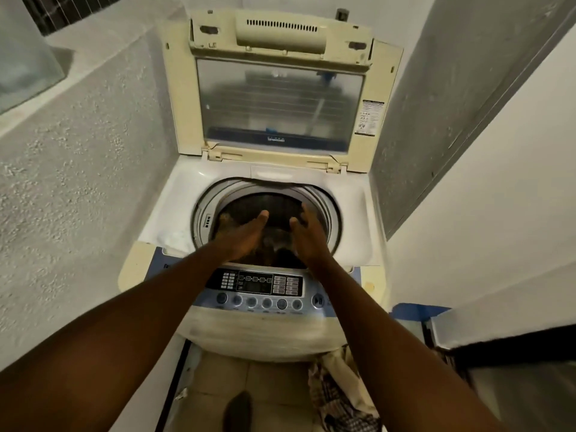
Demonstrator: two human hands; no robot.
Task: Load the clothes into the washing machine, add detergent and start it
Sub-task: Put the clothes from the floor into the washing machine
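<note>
A top-loading washing machine [352, 219] stands in front of me with its lid [280, 98] raised upright. Dark clothes [277, 244] lie in the drum, dim and hard to make out. My left hand [246, 235] and my right hand [308, 235] are both stretched over the near rim of the drum opening, fingers apart and pointing forward, holding nothing. The control panel [258, 288] with its row of round buttons lies just below my wrists. A heap of checked and pale cloth [339, 391] sits on the floor at the machine's right front.
Rough plaster walls close in on the left [78, 182] and right [436, 120]. A white panel [498, 244] stands at the right, with a dark-edged surface [514, 350] below it. Tiled floor [218, 385] shows under the machine's front, with a dark shape [238, 413] on it.
</note>
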